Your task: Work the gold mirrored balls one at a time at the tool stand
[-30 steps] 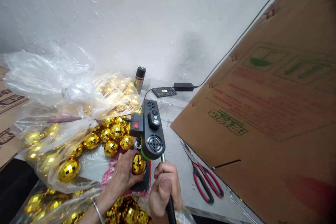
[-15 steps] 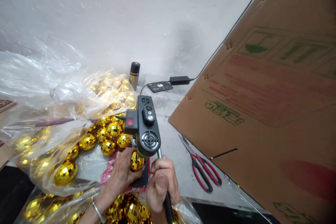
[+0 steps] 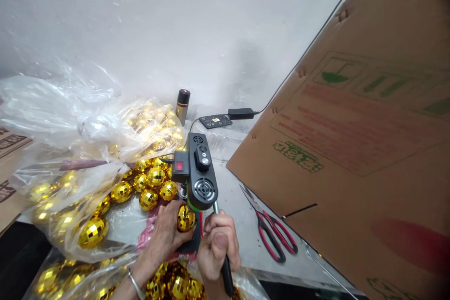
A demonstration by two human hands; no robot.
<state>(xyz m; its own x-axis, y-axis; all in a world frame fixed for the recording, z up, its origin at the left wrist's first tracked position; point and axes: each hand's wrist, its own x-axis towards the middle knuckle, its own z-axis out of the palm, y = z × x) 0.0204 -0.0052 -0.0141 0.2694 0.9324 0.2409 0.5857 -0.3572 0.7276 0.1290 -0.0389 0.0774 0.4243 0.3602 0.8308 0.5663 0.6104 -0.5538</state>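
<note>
A gold mirrored ball (image 3: 185,218) is gripped between the thumb and fingers of my left hand (image 3: 169,228). It sits just below the front end of a black bench press machine (image 3: 203,173) with round vent grilles. My right hand (image 3: 219,243) is wrapped round the machine's lever (image 3: 227,277), a metal rod with a black grip slanting down toward me. Under the ball lies the machine's dark base (image 3: 191,243), partly covered by my left hand. Several loose gold balls (image 3: 155,176) lie just left of the machine.
Clear plastic bags (image 3: 87,126) of gold balls spread over the left side. Red-and-black scissors (image 3: 272,232) lie right of the lever, beside a large cardboard box (image 3: 337,150). Behind stand a spray can (image 3: 182,107), a black power adapter (image 3: 241,113) and a flat black panel (image 3: 215,121).
The view has shifted slightly, so most things sit a little lower and further right. Both hands keep their holds on the ball and the lever.
</note>
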